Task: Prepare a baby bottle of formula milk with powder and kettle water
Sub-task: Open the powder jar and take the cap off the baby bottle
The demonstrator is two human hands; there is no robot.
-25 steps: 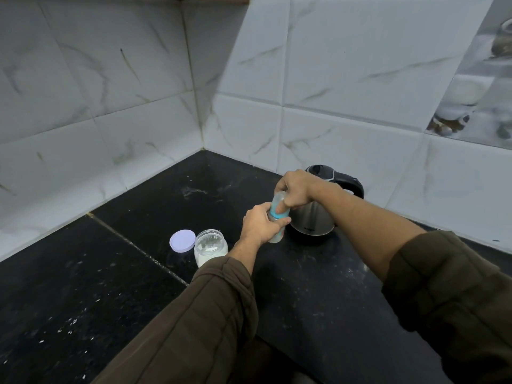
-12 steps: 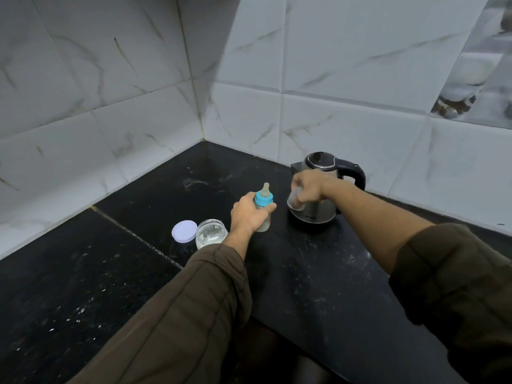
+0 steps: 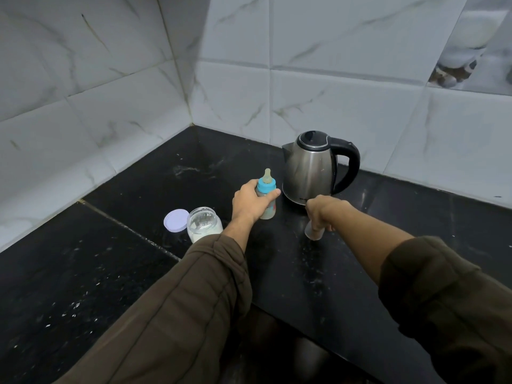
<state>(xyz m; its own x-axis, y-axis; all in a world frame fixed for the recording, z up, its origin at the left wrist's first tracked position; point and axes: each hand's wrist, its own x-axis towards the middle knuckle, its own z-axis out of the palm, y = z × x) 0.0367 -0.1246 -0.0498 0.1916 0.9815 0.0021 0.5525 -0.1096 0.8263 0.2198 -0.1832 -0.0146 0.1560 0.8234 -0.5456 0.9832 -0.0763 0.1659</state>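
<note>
My left hand (image 3: 250,203) grips the baby bottle (image 3: 267,199), which stands upright on the black counter with its blue collar and bare teat on top. My right hand (image 3: 322,210) holds the bottle's clear cap (image 3: 314,232) down against the counter, in front of the steel kettle (image 3: 310,167). The kettle has a black lid and handle and stands just behind both hands. An open glass jar of white powder (image 3: 204,224) sits left of the bottle, with its lilac lid (image 3: 176,220) lying flat beside it.
The black stone counter (image 3: 83,273) fills a corner between white marble-tiled walls (image 3: 110,92). Its front edge runs diagonally at lower right. White powder specks dot the surface.
My right hand pulled the clear cap off the bottle, carried it right and lowered it to the counter in front of the kettle. My left hand kept hold of the bottle.
</note>
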